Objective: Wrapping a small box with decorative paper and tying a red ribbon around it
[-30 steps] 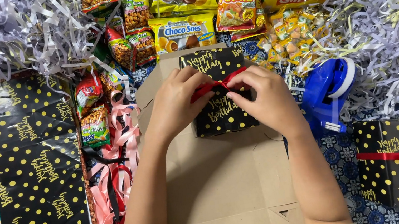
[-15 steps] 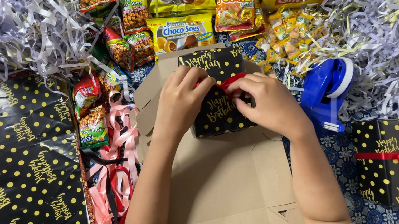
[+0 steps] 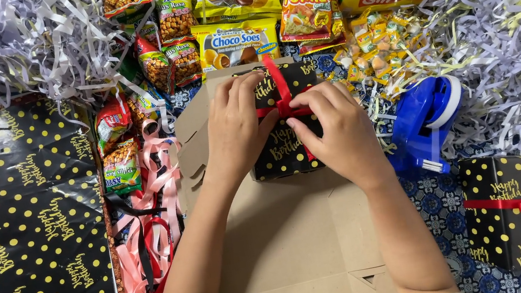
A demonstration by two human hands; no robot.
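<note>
Since a moment ago one red ribbon (image 3: 281, 94) end has risen above the black gold-dotted gift box (image 3: 287, 137) on the cardboard sheet (image 3: 290, 246), where my left hand (image 3: 237, 123) and right hand (image 3: 334, 129) pinch it, knot seemingly mid-tie, needing snugging next.

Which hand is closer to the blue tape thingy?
The right hand. It sits on the small black box, just left of the blue tape dispenser. The left hand is further left, across the box.
</note>
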